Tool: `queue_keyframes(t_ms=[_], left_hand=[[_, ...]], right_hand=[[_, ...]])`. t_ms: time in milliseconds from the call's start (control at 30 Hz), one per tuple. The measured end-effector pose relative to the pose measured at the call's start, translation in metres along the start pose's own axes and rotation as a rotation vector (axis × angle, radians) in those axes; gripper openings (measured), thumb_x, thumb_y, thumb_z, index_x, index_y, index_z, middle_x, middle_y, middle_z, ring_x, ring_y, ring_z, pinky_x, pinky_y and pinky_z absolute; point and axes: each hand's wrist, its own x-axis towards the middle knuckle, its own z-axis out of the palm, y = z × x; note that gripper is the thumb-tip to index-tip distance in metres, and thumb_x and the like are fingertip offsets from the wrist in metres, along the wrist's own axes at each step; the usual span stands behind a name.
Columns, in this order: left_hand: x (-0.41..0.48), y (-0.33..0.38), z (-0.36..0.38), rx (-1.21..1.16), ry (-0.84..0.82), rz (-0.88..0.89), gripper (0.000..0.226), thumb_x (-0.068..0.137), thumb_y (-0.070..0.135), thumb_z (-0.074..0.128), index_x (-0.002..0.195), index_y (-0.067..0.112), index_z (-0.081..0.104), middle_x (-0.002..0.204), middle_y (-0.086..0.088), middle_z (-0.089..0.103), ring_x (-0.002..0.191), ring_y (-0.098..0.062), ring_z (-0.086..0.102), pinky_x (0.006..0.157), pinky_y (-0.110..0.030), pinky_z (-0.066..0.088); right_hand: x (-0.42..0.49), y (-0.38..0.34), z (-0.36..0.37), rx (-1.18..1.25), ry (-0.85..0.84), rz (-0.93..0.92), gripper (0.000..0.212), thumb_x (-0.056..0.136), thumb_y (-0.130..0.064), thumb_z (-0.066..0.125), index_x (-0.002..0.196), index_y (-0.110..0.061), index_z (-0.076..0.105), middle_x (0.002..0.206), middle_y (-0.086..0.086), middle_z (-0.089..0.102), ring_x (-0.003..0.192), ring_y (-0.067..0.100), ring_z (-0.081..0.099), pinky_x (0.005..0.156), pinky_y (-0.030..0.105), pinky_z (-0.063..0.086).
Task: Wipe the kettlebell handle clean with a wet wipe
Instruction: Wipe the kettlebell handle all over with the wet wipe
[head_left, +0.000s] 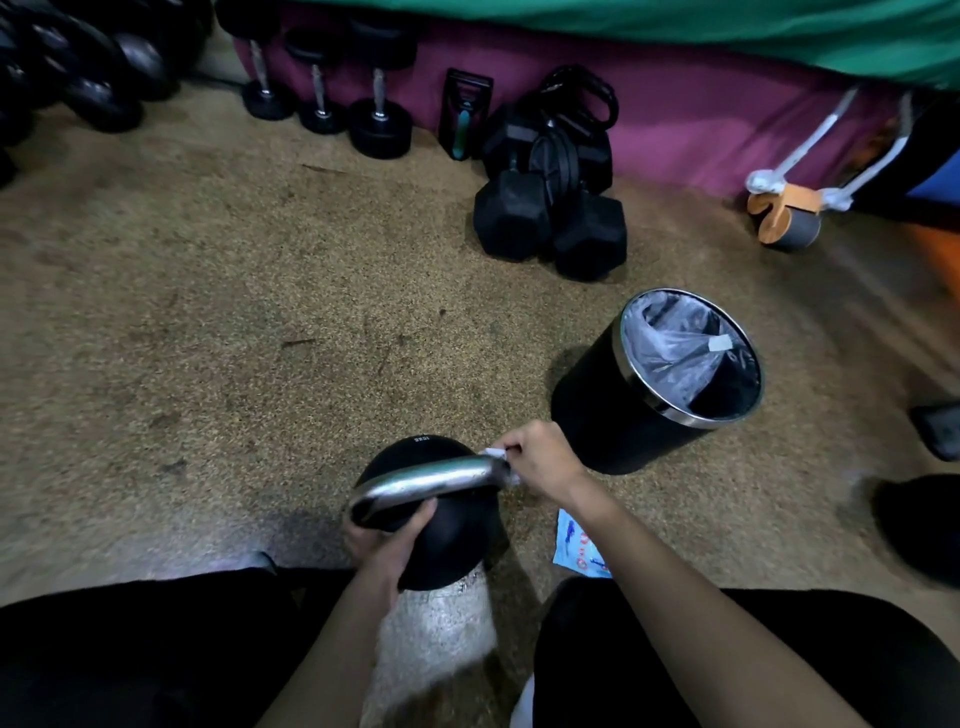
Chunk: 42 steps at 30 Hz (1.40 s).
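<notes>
I am mid-wipe. The black kettlebell sits on the floor between my knees, just beside the lined bin. My left hand cups its body under the near end of the steel handle, steadying it. My right hand pinches the wet wipe against the handle's far end, fingers closed. Next, I judge, I should drag the wipe along toward my left hand.

Speckled floor carries kettlebell, bin, dumbbells.
</notes>
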Motion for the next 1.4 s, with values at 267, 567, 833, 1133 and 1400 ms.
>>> queue_keyframes(t_ms=[267,567,833,1133,1400], left_hand=[[-0.043,0.026,-0.001,-0.033,-0.008,0.031,0.14,0.027,0.073,0.106,0.15,0.038,0.048,0.146,0.005,0.063,0.129,-0.023,0.067,0.114,-0.053,0.054],[-0.065,0.039,-0.002,-0.053,-0.004,0.055,0.15,0.02,0.078,0.102,0.152,0.035,0.046,0.15,0.002,0.061,0.133,-0.023,0.064,0.116,-0.052,0.053],[-0.095,0.065,-0.001,-0.016,0.037,0.148,0.176,0.012,0.081,0.088,0.165,0.014,0.033,0.167,-0.012,0.044,0.154,-0.029,0.045,0.13,-0.044,0.035],[-0.099,0.064,0.0,-0.034,0.042,0.109,0.173,0.011,0.085,0.092,0.162,0.023,0.033,0.165,-0.008,0.047,0.151,-0.029,0.049,0.128,-0.05,0.039],[-0.064,0.039,0.002,0.015,0.065,0.139,0.155,0.02,0.09,0.093,0.153,0.025,0.048,0.154,-0.001,0.058,0.145,-0.027,0.057,0.123,-0.049,0.046]], right_hand=[[0.014,0.006,-0.011,-0.01,-0.189,-0.006,0.034,0.082,0.003,0.052,0.099,-0.015,0.074,0.091,0.008,0.074,0.077,0.012,0.063,0.073,0.019,0.048],[0.025,0.008,-0.027,0.163,-0.375,-0.025,0.025,0.089,-0.003,0.056,0.105,-0.014,0.072,0.095,0.006,0.071,0.081,0.009,0.057,0.071,0.018,0.044],[0.043,-0.006,-0.011,-0.067,-0.355,0.026,0.023,0.084,-0.005,0.061,0.097,-0.017,0.075,0.1,0.003,0.073,0.089,0.016,0.066,0.08,0.027,0.052],[0.039,-0.017,-0.035,-0.079,-0.406,-0.064,0.031,0.078,0.007,0.057,0.094,-0.012,0.075,0.092,0.004,0.074,0.082,0.009,0.062,0.081,0.027,0.052],[0.045,-0.029,-0.015,-0.215,-0.419,-0.004,0.034,0.082,0.006,0.053,0.096,-0.017,0.075,0.099,0.001,0.073,0.087,0.014,0.066,0.08,0.026,0.053]])
